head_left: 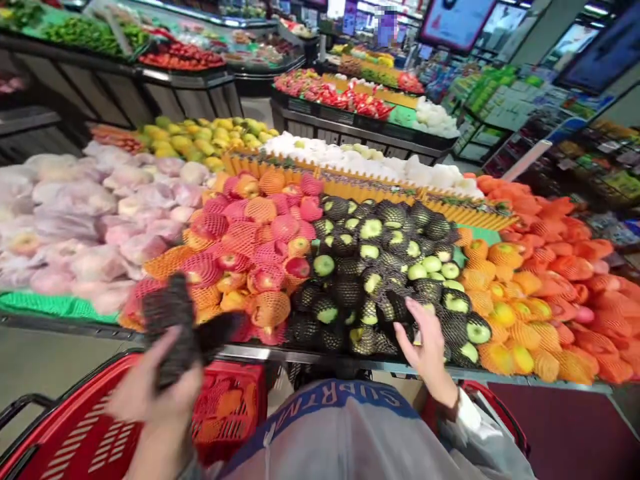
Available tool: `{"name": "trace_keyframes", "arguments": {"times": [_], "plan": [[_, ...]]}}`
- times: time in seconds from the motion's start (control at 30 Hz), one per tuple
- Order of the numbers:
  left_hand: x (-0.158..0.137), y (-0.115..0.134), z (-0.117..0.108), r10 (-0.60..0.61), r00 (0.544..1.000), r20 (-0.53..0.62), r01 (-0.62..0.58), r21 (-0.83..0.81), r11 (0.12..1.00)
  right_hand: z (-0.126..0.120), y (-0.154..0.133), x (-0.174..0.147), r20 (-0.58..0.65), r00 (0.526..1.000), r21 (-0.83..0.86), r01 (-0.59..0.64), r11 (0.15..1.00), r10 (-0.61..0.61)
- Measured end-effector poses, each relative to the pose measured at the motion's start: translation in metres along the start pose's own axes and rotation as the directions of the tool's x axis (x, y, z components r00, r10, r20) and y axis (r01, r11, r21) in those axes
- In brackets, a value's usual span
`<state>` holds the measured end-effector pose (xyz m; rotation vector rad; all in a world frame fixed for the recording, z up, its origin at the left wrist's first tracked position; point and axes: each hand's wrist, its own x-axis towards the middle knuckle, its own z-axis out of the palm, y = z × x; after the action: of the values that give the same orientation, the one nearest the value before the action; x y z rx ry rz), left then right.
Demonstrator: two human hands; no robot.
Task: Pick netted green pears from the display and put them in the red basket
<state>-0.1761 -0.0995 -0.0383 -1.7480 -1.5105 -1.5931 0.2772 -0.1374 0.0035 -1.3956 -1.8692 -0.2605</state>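
My left hand (173,380) is closed around a bundle of black foam fruit nets (170,320), raised above a red basket (100,427); motion smears both. My right hand (425,340) hovers at the front of the green apples (371,283), thumb and fingers apart with nothing visible between them. Many of these apples sit in black nets, while several bare ones (433,265) lie just behind my right hand. Left of them are red apples (240,247) in pink and orange nets.
Pale wrapped fruit (90,220) fills the stand's left side. Orange-netted fruit (510,313) is on the right. A yellow slatted divider (320,170) runs behind the apples. The stand's metal front edge (300,355) lies before me. Netted fruit (220,403) sits in a red basket.
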Motion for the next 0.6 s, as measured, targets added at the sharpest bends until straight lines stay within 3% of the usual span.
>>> {"name": "trace_keyframes", "arguments": {"times": [0.03, 0.07, 0.1, 0.17, 0.2, 0.23, 0.27, 0.37, 0.47, 0.53, 0.6], "plan": [[0.005, 0.035, 0.02, 0.235, 0.972, -0.012, -0.236, -0.093, 0.967, -0.006, -0.007, -0.002, 0.051, 0.996, 0.129, -0.077, 0.989, 0.07], [0.008, 0.072, 0.038, 0.398, 0.915, 0.063, -0.367, -0.276, 0.888, -0.012, -0.013, -0.006, 0.119, 0.984, 0.272, -0.159, 0.949, 0.131], [0.009, 0.109, 0.054, 0.486, 0.855, 0.181, -0.374, -0.434, 0.82, -0.017, -0.018, -0.01, 0.197, 0.966, 0.419, -0.239, 0.876, 0.169], [0.006, 0.175, 0.08, 0.647, 0.666, 0.371, -0.33, -0.632, 0.701, -0.025, -0.019, -0.017, 0.311, 0.929, 0.661, -0.362, 0.658, 0.198], [0.003, 0.201, 0.089, 0.701, 0.6, 0.385, -0.333, -0.677, 0.656, -0.028, -0.016, -0.021, 0.335, 0.918, 0.734, -0.394, 0.553, 0.211], [0.0, 0.222, 0.097, 0.728, 0.57, 0.38, -0.322, -0.712, 0.624, -0.032, -0.009, -0.025, 0.343, 0.908, 0.772, -0.419, 0.479, 0.241], [-0.003, 0.237, 0.103, 0.741, 0.557, 0.375, -0.31, -0.733, 0.605, -0.035, -0.001, -0.028, 0.346, 0.893, 0.781, -0.444, 0.439, 0.288], [-0.009, 0.256, 0.116, 0.706, 0.583, 0.402, -0.209, -0.765, 0.609, -0.044, 0.03, -0.04, 0.404, 0.815, 0.753, -0.554, 0.355, 0.416], [-0.011, 0.256, 0.125, 0.63, 0.619, 0.47, -0.078, -0.761, 0.644, -0.05, 0.055, -0.052, 0.521, 0.75, 0.753, -0.629, 0.195, 0.406], [-0.012, 0.258, 0.129, 0.604, 0.633, 0.485, -0.054, -0.75, 0.659, -0.052, 0.063, -0.058, 0.549, 0.746, 0.758, -0.634, 0.152, 0.376], [-0.013, 0.262, 0.134, 0.628, 0.593, 0.504, -0.049, -0.756, 0.653, -0.05, 0.067, -0.06, 0.533, 0.759, 0.774, -0.616, 0.148, 0.374]]}}
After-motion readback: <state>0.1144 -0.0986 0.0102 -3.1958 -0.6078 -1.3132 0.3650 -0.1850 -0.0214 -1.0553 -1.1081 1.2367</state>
